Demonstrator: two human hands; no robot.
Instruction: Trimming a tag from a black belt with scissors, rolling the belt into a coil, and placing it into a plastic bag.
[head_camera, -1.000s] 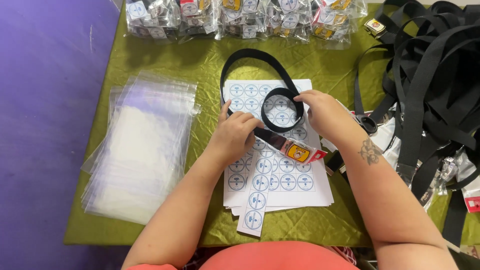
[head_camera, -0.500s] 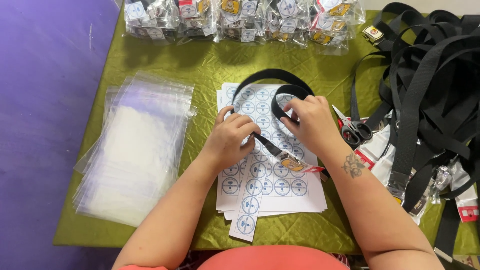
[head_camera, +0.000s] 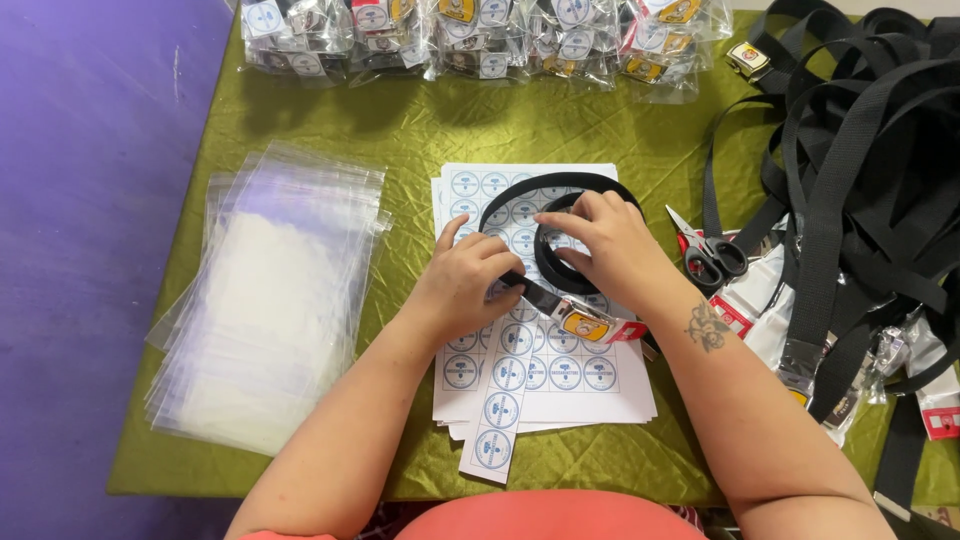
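Both hands sit over the sticker sheets in the middle of the table. My left hand is closed, pinching the black webbing belt just behind its metal buckle. My right hand curls over the coil, fingers pressing the inner turns flat. An outer loop arcs toward the far edge.

Risk, as I judge it: the webbing looks springy; if the right-hand pressure eases, the coil could unwind across the sheets. The buckle drags on the top sheet and could skew the stack. The scissors lie just beside my right wrist and could get nudged.

Versus one second ago: the outer loop is smaller and the coil tighter; the right hand now sits on top of the coil.

The clear bags lie near the left edge, loose belts at the right, packed bags along the far edge.
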